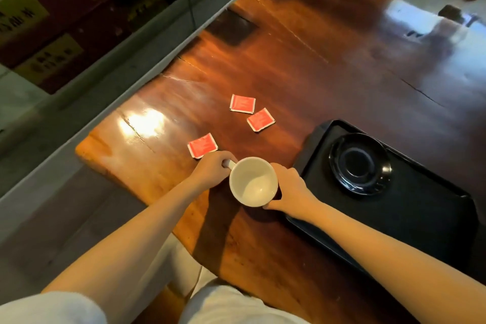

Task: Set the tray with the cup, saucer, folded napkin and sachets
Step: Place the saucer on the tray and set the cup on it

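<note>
Head view, cup: a white cup (253, 182) is sitting upright and empty, mouth facing the camera, over the wooden table (302, 66) just left of the tray; whether its base is touching the wood is not showing.
Head view, left hand: the left hand (211, 169) is closing its fingers around the cup's handle, which is pointing to the upper left.
Head view, right hand: the right hand (288, 186) is wrapping the cup's right side, fingers curling round the wall and thumb lying at the near edge.
Head view, tray: a black tray (410, 221) is lying on the table at the right, its near corner passing under the right forearm.
Head view, saucer: a black saucer (359, 163) is resting in the far part of the tray, nothing standing on it.
Head view, sachets: three red sachets are lying flat on the bare wood, all off the tray; the nearest sachet (202, 145) is sitting just beyond the left knuckles, and the middle sachet (261, 119) and far sachet (242, 103) are lying close together further out.
Head view, napkin: not showing anywhere.
</note>
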